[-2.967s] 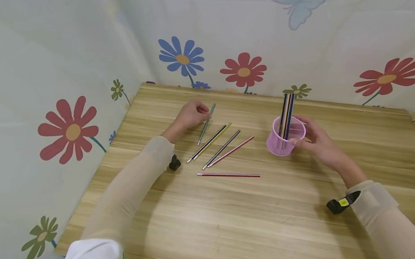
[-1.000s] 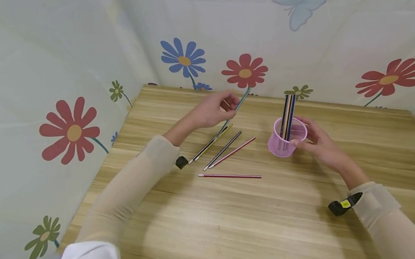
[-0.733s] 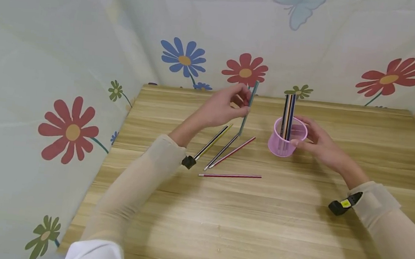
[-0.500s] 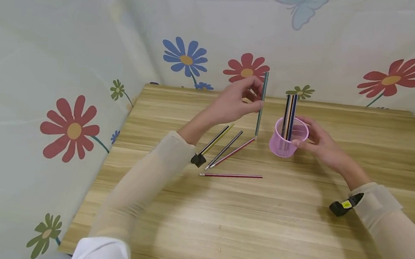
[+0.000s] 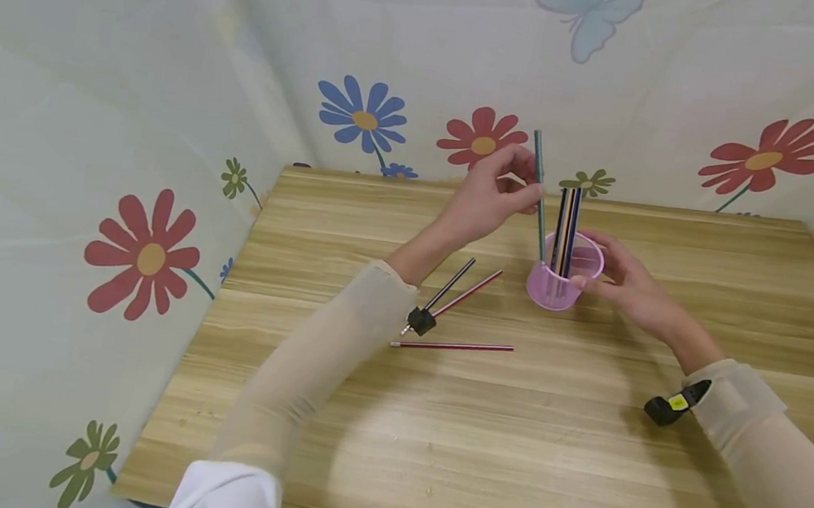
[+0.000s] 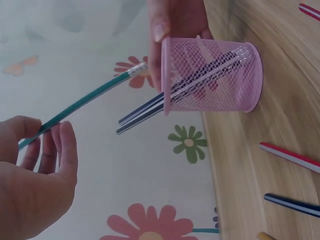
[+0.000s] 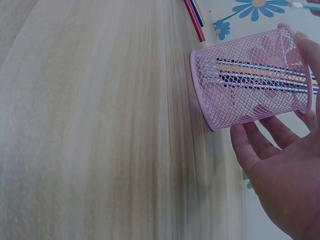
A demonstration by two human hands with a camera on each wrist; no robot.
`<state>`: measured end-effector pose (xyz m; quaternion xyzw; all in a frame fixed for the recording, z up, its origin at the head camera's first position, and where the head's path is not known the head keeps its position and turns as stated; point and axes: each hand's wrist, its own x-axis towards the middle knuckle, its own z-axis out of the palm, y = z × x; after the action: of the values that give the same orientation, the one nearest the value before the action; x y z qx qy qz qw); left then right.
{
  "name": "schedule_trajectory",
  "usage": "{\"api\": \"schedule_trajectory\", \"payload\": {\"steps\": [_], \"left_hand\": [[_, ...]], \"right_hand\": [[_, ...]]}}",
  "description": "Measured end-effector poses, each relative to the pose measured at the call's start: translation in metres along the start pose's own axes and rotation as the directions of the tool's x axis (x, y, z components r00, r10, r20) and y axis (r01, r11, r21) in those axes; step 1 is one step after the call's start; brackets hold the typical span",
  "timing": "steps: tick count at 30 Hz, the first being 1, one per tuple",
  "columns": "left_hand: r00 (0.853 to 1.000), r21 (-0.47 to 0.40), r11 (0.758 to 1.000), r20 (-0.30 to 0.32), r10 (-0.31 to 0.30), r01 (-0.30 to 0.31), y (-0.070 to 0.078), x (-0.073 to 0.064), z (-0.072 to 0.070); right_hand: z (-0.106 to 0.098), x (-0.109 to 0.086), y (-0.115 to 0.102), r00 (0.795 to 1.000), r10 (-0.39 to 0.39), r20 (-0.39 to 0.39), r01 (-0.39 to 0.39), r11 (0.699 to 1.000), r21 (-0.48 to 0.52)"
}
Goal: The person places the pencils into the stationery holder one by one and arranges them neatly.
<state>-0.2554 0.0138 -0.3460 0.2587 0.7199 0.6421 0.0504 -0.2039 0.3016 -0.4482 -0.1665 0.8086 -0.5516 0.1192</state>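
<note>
As the left hand (image 5: 489,196) pinches a teal pencil (image 5: 541,228), eraser down, near a pink mesh cup (image 5: 539,290) on the worktop (image 5: 541,463), the right hand (image 5: 631,294) grips the cup, some fingertips hidden from above; a black wrist camera (image 5: 421,321) partly covers a navy pencil (image 5: 452,281).

Soft, fairly even light
In the head view, pale glare lies on the table (image 5: 446,454) at lower centre; shadow falls lower right.
</note>
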Motion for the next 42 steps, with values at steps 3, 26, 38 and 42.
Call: {"api": "schedule_trajectory", "payload": {"steps": [3, 26, 38, 42], "left_hand": [[1.000, -0.008, 1.000, -0.023, -0.019, 0.019, -0.003, 0.006, 0.007], [0.993, 0.243, 0.964, -0.063, -0.097, 0.110, -0.051, 0.023, 0.040], [0.990, 0.282, 0.949, -0.045, -0.136, 0.143, -0.064, 0.020, 0.052], [0.989, 0.294, 0.945, -0.048, -0.138, 0.147, -0.066, 0.018, 0.054]], "right_hand": [[-0.001, 0.000, 0.000, 1.000, 0.003, -0.002, -0.003, 1.000, 0.004], [-0.001, -0.001, 0.001, 1.000, -0.013, 0.002, 0.013, 1.000, 0.016], [0.000, 0.000, 0.004, 1.000, -0.028, -0.009, 0.028, 1.000, 0.010], [0.000, 0.001, 0.006, 1.000, -0.025, -0.007, 0.025, 1.000, 0.017]]}}
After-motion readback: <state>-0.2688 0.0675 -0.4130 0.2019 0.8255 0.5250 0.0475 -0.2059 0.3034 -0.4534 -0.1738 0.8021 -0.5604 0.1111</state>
